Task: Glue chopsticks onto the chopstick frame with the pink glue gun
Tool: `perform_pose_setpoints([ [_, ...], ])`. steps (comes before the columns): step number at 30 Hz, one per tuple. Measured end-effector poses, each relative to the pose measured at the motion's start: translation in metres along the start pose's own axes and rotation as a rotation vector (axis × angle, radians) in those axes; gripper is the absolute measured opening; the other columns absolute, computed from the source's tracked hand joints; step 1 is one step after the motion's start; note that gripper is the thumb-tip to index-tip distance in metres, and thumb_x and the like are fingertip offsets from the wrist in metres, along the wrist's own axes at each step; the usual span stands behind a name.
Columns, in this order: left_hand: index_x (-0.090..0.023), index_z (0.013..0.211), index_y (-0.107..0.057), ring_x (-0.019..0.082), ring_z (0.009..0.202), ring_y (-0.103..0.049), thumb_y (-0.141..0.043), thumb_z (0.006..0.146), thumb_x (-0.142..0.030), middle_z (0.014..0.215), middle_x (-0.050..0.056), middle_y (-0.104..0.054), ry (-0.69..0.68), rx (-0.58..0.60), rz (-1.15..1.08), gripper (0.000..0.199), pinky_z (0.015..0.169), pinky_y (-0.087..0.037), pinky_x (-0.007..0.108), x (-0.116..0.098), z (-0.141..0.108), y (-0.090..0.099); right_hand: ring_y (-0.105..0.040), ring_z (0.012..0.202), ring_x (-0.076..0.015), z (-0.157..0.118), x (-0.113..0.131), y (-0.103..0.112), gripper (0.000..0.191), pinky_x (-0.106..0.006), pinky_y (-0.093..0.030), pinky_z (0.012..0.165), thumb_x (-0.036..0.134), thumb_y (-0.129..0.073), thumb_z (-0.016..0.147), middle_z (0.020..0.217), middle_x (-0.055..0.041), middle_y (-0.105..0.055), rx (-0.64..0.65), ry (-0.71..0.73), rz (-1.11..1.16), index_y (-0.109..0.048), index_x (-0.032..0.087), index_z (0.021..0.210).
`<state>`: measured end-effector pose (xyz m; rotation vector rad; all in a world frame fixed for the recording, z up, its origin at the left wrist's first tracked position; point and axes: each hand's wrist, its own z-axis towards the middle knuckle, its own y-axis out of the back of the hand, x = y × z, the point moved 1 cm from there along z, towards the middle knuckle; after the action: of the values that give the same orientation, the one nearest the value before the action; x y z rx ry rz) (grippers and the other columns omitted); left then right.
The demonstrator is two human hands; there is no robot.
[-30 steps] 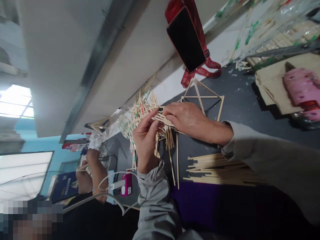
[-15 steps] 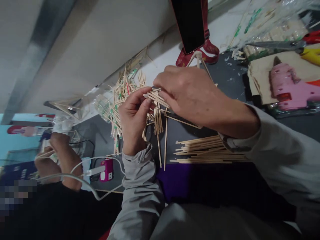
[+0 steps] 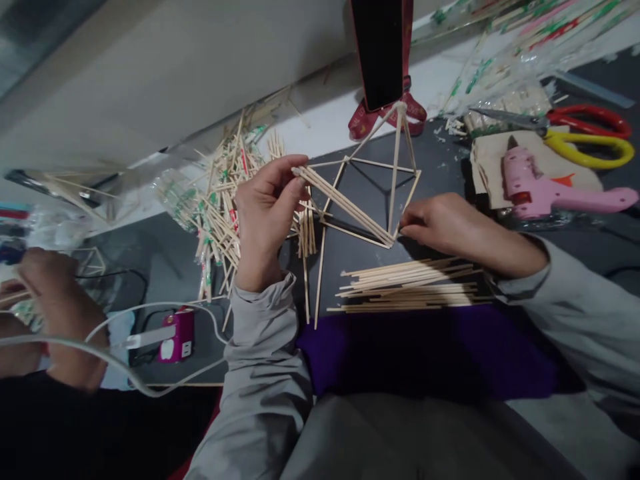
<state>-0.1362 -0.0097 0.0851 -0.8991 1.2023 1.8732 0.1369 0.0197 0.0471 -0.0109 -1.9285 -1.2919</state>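
In the head view, the thumb and fingers of my left hand pinch the end of a small bundle of wooden sticks, where a whitish glue-like blob shows. The bundle slants down to the right across a stick frame standing on the dark table. My right hand is at the frame's right corner near the bundle's far end, its fingers curled together; what lies between the fingertips is hidden. Below it is a row of loose sticks. A heap of sticks lies behind my left hand.
A pink glue gun and red-and-yellow scissors lie at the right. A phone stands upright at the back. At the left are a co-worker's hand, a magenta charger block and a white cable.
My right hand has moved from beside my left fingers down to the right, uncovering the bundle and stick frame. My left hand keeps its pinch. The view has shifted to the right.
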Motion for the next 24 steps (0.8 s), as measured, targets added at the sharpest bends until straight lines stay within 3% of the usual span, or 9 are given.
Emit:
perform_pose_setpoints([
  [5, -0.026, 0.106, -0.077, 0.013, 0.063, -0.066, -0.074, 0.088, -0.025, 0.073, 0.0, -0.067, -0.031, 0.022, -0.025, 0.019, 0.054, -0.055, 0.021, 0.004, 0.003, 0.0, -0.054, 0.047, -0.0109, -0.005, -0.014, -0.032, 0.026, -0.023, -0.036, 0.045, 0.027, -0.063, 0.085, 0.056, 0.0005, -0.062, 0.052, -0.266, 0.506, -0.074, 0.016, 0.106],
  [7, -0.026, 0.106, -0.077, 0.013, 0.063, -0.067, -0.074, 0.087, -0.024, 0.072, -0.001, -0.066, -0.033, 0.018, -0.043, 0.019, 0.054, -0.055, 0.022, 0.004, 0.002, -0.001, -0.053, 0.045, -0.0111, -0.005, -0.013, -0.037, 0.027, -0.022, -0.037, 0.041, 0.029, -0.063, 0.085, 0.054, 0.0007, -0.06, 0.078, -0.314, 0.592, -0.074, 0.017, 0.106],
  [14, -0.021, 0.1, -0.075, 0.016, 0.071, -0.072, -0.077, 0.083, -0.014, 0.075, -0.001, -0.069, 0.105, -0.042, -0.149, 0.019, 0.059, -0.057, 0.023, -0.006, -0.001, -0.006, -0.054, 0.048, -0.0098, -0.001, -0.016, -0.036, 0.016, -0.02, -0.038, 0.039, 0.027, -0.064, 0.083, 0.064, -0.0021, -0.065, 0.179, -0.311, 0.617, -0.072, 0.019, 0.094],
  [24, -0.015, 0.098, -0.074, 0.012, 0.068, -0.07, -0.069, 0.084, -0.007, 0.071, -0.004, -0.068, 0.132, -0.021, -0.163, 0.016, 0.059, -0.055, 0.018, -0.008, 0.002, -0.006, -0.054, 0.048, -0.0074, 0.001, -0.018, -0.037, 0.011, -0.018, -0.037, 0.041, 0.027, -0.064, 0.081, 0.066, -0.0005, -0.064, 0.206, -0.299, 0.606, -0.067, 0.018, 0.086],
])
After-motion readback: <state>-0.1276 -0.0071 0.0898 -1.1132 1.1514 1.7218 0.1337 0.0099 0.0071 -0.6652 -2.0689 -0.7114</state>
